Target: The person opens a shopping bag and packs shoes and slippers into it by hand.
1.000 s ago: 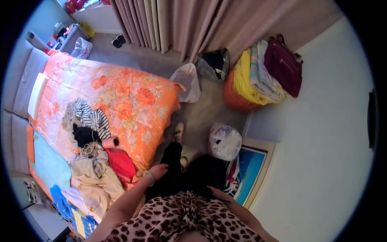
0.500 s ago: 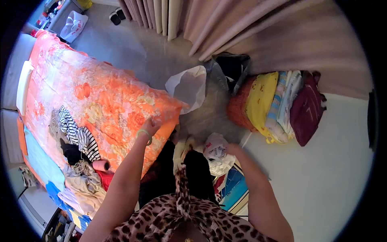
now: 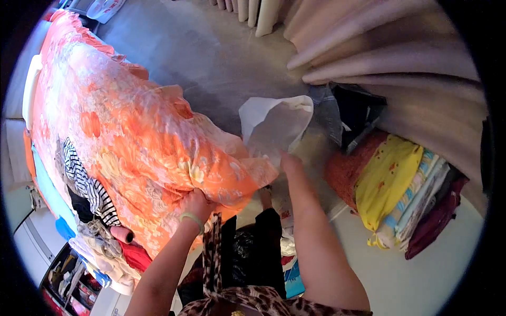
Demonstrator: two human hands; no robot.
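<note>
The left hand (image 3: 196, 203) is clamped on the flowered bedspread (image 3: 134, 150) over the bed (image 3: 17, 139); the right hand (image 3: 289, 162) is near its corner, grip unclear. Beside the bed sit a white bag (image 3: 273, 129) and a dark bag (image 3: 354, 109).

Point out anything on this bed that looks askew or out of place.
The bedspread is rumpled and bunched at the left hand, not lying flat. Clothes lie in a loose heap on it, with a pink roll among them, which looks untidy. No spill shows.
</note>
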